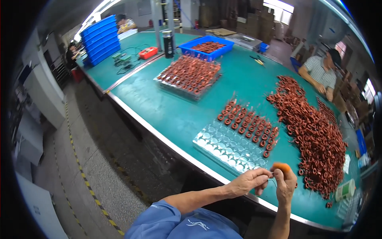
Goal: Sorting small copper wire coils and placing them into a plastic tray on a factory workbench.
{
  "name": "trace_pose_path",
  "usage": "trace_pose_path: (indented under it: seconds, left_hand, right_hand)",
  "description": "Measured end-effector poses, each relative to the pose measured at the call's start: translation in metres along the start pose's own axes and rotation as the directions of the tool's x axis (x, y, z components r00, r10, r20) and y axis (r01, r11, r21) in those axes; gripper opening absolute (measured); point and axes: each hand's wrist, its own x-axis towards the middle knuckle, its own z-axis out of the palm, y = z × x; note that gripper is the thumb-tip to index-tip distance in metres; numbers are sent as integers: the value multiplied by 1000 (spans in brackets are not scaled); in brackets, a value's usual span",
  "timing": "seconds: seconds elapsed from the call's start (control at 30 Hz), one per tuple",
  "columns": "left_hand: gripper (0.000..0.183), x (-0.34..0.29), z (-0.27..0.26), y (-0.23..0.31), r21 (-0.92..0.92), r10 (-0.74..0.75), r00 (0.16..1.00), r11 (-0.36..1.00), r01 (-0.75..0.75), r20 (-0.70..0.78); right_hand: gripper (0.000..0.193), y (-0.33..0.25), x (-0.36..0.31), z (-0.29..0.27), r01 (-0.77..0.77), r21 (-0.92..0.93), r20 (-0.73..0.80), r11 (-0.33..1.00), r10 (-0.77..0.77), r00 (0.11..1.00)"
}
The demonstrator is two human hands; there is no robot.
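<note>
In front of me, at the table's near edge, my two hands meet fingertip to fingertip. My left hand point(250, 181) is closed in a pinch. Close beside it, my right hand point(285, 185) is closed too, with a rounded orange piece point(281, 166) at its index finger; whether this is a finger cover or a handle I cannot tell. A thin dark wire point(273, 181) curves between the hands; what it belongs to is hidden by the fingers. Just beyond lies a clear plastic blister tray point(215, 148), its far rows filled with red-brown wire-wound ring coils point(254, 123).
A large heap of coils point(314, 139) spreads on the right of the green table point(139, 101). Further off stand stacked full trays point(189, 75) and a blue bin point(223, 49) of coils. A person point(322, 71) sits across the table. A white tub point(345, 190) stands near right.
</note>
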Motion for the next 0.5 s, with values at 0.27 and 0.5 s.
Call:
trace_pose_path:
  seconds: [0.27, 0.5]
  left_hand:
    - [23, 1, -1, -4, 120, 105, 973, 989, -82, -207]
    - [21, 4, 17, -1, 91, 174, 976, 982, -163, -128]
  right_hand:
    - [14, -25, -19, 21, 537, -744, 183, 399, -651, 737]
    - [15, 3, -18, 8, 168, 54, -230, 984, -152, 961]
